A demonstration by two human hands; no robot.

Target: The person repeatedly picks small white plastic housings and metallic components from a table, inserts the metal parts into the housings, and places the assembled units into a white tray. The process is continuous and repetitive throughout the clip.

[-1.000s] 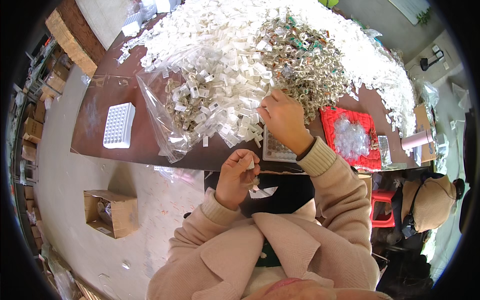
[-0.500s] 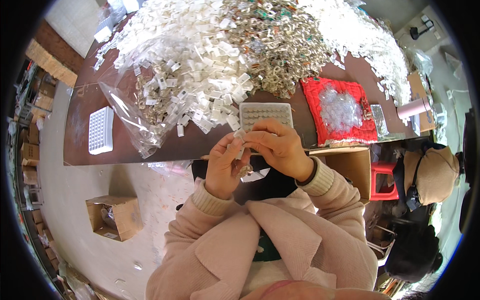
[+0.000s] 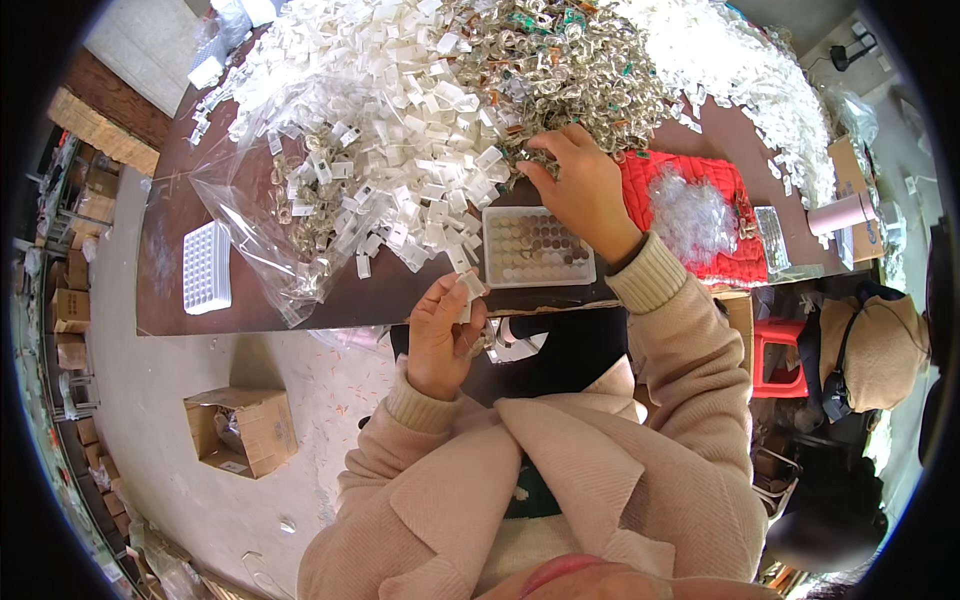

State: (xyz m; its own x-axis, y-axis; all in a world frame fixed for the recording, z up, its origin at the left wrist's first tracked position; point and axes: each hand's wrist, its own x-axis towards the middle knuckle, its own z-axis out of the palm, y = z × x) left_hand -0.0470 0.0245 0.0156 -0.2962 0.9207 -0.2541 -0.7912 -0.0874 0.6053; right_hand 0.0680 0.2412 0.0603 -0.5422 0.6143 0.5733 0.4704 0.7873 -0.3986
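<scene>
My left hand [image 3: 440,335] is at the near edge of the brown table [image 3: 170,250], its fingers closed on a small white plastic piece [image 3: 470,285]. My right hand [image 3: 580,190] reaches forward over a white tray with rows of round wells [image 3: 535,250], fingertips pinching into the pile of small metal parts [image 3: 570,70]. To the left of that pile lies a big heap of white plastic pieces [image 3: 380,110], partly on a clear plastic bag [image 3: 250,230].
A second white well tray [image 3: 207,267] lies at the table's left. A red tray with clear bits [image 3: 700,220] sits right of my hand, a pink cup [image 3: 840,213] beyond it. An open cardboard box [image 3: 240,430] stands on the floor. Another person [image 3: 880,345] sits at right.
My right hand left the left hand and reached forward into the metal parts pile. The left hand stayed near the table edge with the white piece.
</scene>
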